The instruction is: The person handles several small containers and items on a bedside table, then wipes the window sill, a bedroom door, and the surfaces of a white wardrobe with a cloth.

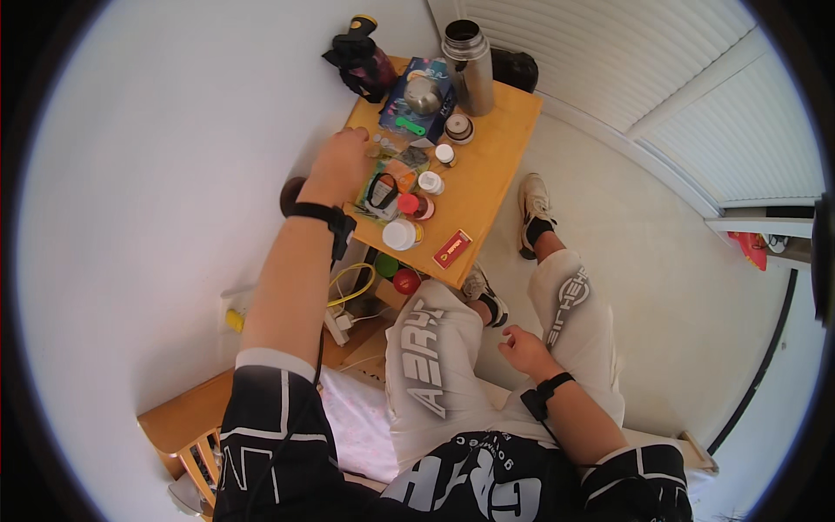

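Observation:
My left hand [343, 162] reaches over the left edge of the small wooden table [497, 147], its fingers curled together. A small clear plastic piece [376, 150] shows at the fingertips; whether they grip it I cannot make out. Close to this hand lie flat colourful packets [405, 177] with a black band [381, 190] on top. Beside them stand a small white-capped jar [445, 155], a white tub [430, 182], a red-capped bottle [416, 206] and a larger white-lidded bottle [401, 234]. My right hand [525, 352] hovers by my knees, fingers curled in, with nothing visible in it.
At the table's far end are a steel thermos [470, 74], a blue box [419, 100] with a metal cup [423, 95] and green clip [410, 125] on it, and a dark bottle [370, 70]. A red card [452, 250] lies near the front corner. A power strip [337, 328] sits below.

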Tool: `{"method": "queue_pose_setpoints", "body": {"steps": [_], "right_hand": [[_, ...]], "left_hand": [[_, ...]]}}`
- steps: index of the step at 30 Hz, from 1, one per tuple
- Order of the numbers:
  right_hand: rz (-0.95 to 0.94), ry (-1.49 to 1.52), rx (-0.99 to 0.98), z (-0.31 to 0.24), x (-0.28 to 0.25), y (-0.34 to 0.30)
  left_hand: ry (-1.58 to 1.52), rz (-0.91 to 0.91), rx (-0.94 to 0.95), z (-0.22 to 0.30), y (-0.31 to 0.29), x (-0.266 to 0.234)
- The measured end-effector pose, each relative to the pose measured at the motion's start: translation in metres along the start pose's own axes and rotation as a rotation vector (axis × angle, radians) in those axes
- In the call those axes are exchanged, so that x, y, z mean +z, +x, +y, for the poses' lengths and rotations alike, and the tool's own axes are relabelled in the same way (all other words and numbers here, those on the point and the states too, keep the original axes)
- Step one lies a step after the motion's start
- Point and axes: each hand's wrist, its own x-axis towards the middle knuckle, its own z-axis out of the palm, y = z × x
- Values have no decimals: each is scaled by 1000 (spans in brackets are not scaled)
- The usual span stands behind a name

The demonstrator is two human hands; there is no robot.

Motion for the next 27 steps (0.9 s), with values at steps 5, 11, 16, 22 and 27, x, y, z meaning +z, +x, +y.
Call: {"method": "queue_pose_setpoints", "body": {"steps": [5, 11, 16, 22, 27], "right_hand": [[87, 95, 3, -2, -7, -2], [201, 229, -59, -11, -17, -4], [514, 411, -231, -105, -57, -17], [457, 74, -672, -216, -61, -65], [525, -172, -830, -197, -39, -64]], "left_hand": [[-10, -158, 37, -13, 16, 27], [35, 2, -4, 17, -19, -20], [-170, 30, 445, 122, -119, -73], [-407, -21, 220, 157, -223, -65], [-445, -63, 260, 158, -251, -49]]}}
